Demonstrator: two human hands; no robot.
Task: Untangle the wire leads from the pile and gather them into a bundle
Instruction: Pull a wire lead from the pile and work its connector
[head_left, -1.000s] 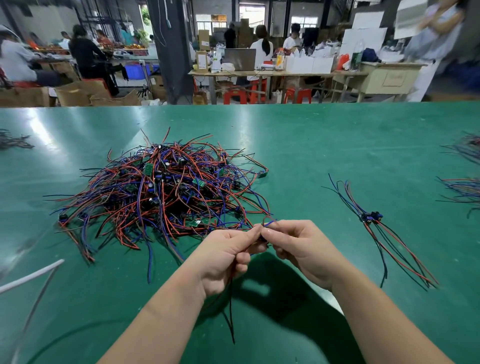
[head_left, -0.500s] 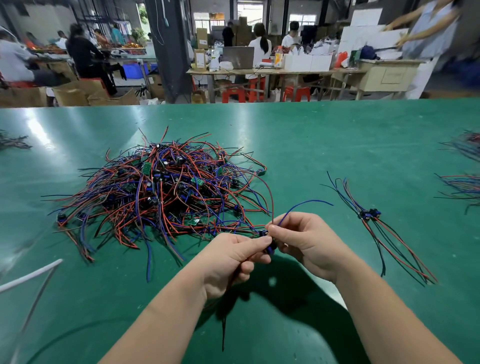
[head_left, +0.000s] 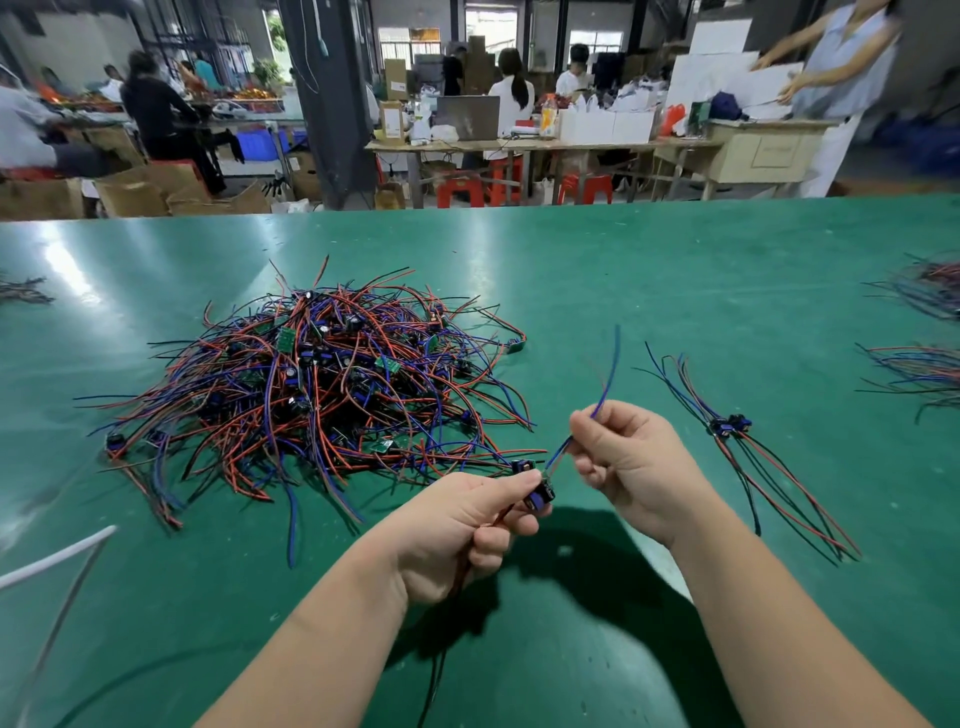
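Pinched on both sides: left hand grips one lead by its small dark block, lower centre; right hand pinches that lead's blue wire, tip upward. Tangled pile, centre left: large, most work left. Gathered bundle, right, on table: few leads. Progress judged early.

Both forearms are bare, as are the left hand and the right hand.

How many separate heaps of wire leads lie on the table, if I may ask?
5: big pile, small bundle right of it, two at right edge, one far left; others possibly off-frame.
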